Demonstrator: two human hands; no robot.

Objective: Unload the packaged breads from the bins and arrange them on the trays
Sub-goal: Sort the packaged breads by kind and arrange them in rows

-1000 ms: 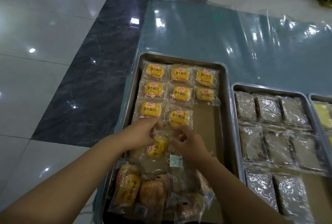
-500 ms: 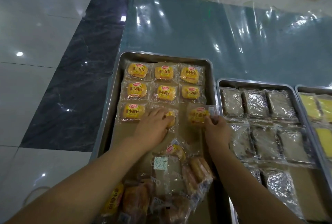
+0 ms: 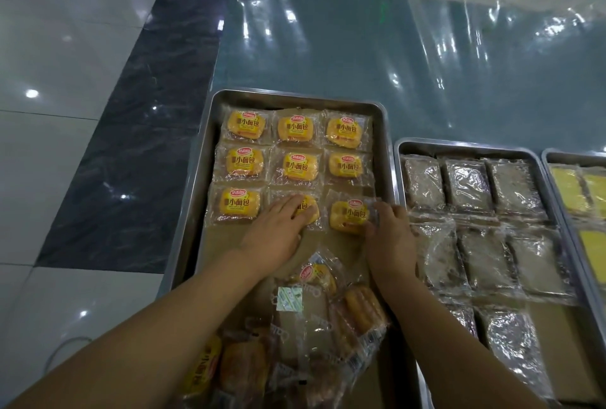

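Biggest thing first: a glossy floor of pale tiles with a dark marbled strip runs down the left. Beside it is the table, with a bluish top under a wrinkly clear plastic sheet.

Three metal trays sit side by side at the near end. The left tray is lined with brown paper, the middle tray holds rows of grey-brown slices in clear wrap, and the right tray is cut off by the frame, showing some yellow packs.

At the near end of the left tray there's a loose heap of packaged breads, all jumbled on top of each other. Further up the same tray the yellow-label breads are laid out neatly, three rows of three, touching or almost touching.

The left hand lies flat on the middle pack of the nearest row, fingers straight and pressing down on it, not curled around anything. The right hand is at the right-hand pack of that row, which sits slightly tilted. Its fingers and thumb pinch the wrapper's right edge, just inside the tray wall.
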